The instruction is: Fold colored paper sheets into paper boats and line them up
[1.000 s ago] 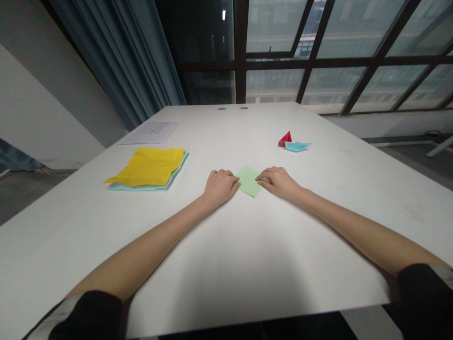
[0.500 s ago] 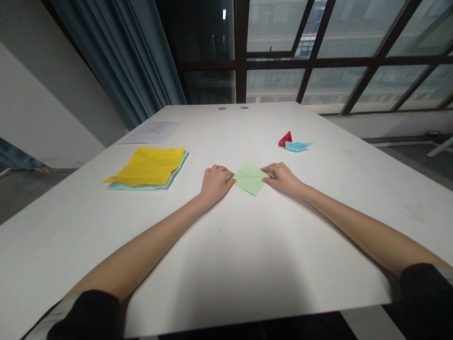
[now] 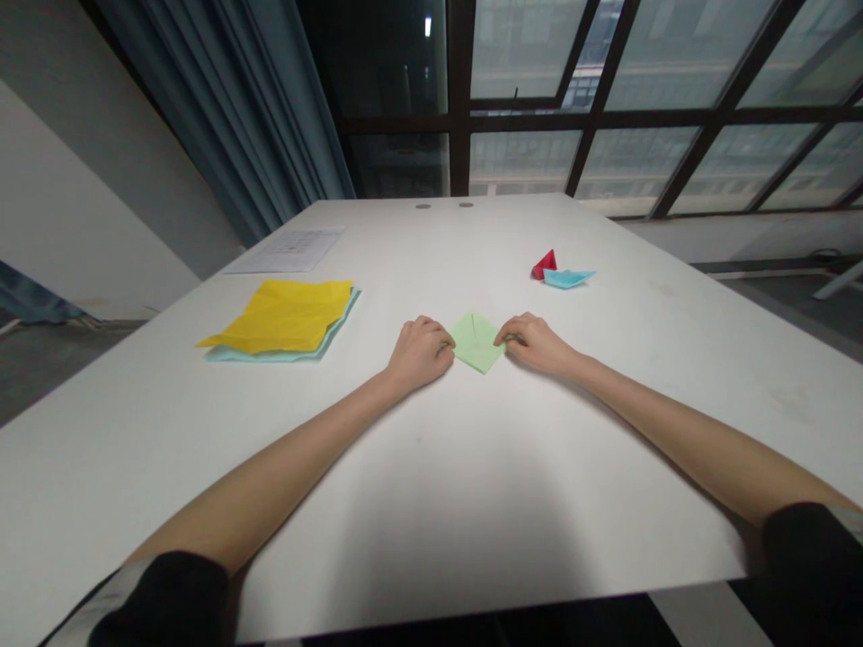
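A light green piece of folded paper [image 3: 477, 345] lies in the middle of the white table, one corner pointing toward me. A short crease or slit line runs down from its far edge. At its left corner, my left hand [image 3: 423, 350] pinches the paper between thumb and fingers. My right hand [image 3: 535, 343] grips the opposite corner the same way, with its fingertips curled over the edge. Both wrists rest low over the tabletop. The parts of the paper under my fingertips are hidden.
Yellow paper sheets [image 3: 287, 316] lie on light blue sheets [image 3: 270, 357] at the left. Farther back is a printed page [image 3: 289, 250]. Beyond my right hand sit a red folded paper piece [image 3: 545, 264] and a blue paper boat [image 3: 567, 279] on the table [image 3: 431, 503].
Both hands have shifted slightly inward at the green paper's side corners, my left one to the right. The paper looks narrower, and the line at its far edge now shows clearly.
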Motion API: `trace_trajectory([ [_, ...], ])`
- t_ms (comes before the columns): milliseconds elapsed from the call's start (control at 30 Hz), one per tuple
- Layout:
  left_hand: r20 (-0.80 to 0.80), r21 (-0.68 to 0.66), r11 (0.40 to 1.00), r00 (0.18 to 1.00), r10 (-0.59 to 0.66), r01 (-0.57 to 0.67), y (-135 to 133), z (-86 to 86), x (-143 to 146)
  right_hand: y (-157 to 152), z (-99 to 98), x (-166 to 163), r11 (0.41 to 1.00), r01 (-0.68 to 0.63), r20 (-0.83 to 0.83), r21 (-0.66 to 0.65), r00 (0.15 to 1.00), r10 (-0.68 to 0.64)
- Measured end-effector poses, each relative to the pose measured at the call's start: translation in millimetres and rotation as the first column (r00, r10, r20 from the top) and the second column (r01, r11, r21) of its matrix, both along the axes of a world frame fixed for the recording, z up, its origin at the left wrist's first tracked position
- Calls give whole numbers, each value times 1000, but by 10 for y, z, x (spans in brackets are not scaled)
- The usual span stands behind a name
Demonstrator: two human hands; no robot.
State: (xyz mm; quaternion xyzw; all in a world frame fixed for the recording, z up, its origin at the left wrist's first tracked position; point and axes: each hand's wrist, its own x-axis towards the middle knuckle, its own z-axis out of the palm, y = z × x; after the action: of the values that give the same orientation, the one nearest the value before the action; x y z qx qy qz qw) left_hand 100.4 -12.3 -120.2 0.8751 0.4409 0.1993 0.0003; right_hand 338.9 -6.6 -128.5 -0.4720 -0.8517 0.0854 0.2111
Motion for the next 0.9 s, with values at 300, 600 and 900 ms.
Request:
trace_trajectory([
  [300,-43,-34,995,995,-90,88,-18,-1,124,-148,72,-168,994,-100,93,46,991,95],
  [600,-39,-34,991,991,129,-131,78,-27,5,-164,102,-160,995,-102,93,18,991,100],
  [900,31,-25,988,987,156,-155,89,-23,-17,-158,82,-160,998,-63,99,-12,993,64],
])
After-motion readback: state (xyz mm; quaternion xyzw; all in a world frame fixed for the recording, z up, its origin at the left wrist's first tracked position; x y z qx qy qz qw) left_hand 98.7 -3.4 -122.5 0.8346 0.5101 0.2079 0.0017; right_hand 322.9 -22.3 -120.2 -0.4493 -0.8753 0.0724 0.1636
